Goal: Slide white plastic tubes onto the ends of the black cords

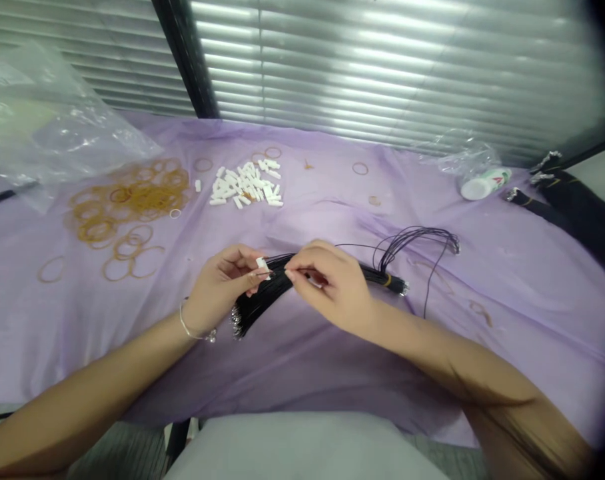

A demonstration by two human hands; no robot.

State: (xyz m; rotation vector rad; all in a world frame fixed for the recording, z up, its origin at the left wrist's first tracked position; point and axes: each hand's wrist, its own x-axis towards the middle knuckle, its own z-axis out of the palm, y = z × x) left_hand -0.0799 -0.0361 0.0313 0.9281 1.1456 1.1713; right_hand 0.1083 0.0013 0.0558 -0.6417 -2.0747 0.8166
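Between the thumb and fingers of my left hand point(232, 277) is a small white plastic connector housing point(263, 267). My right hand point(332, 277) pinches a thin black wire point(307, 270), its end pointing toward the housing; whether the two touch I cannot make out. Below both hands lies a thick bundle of black wires point(260, 303) with shiny metal tips at its left end. The bundle's right end, partly hidden by my right hand, has a yellowish rubber band point(388, 281) around it. Some looser black wires point(417, 233) curve away on the right.
A pile of white connector housings point(247, 181) lies at the back middle. Many tan rubber bands point(147, 193) are heaped to its left, near a clear plastic bag point(57, 127). A white bottle point(482, 185) and dark wire bundles point(577, 200) are at the back right, on the purple cloth point(322, 373).
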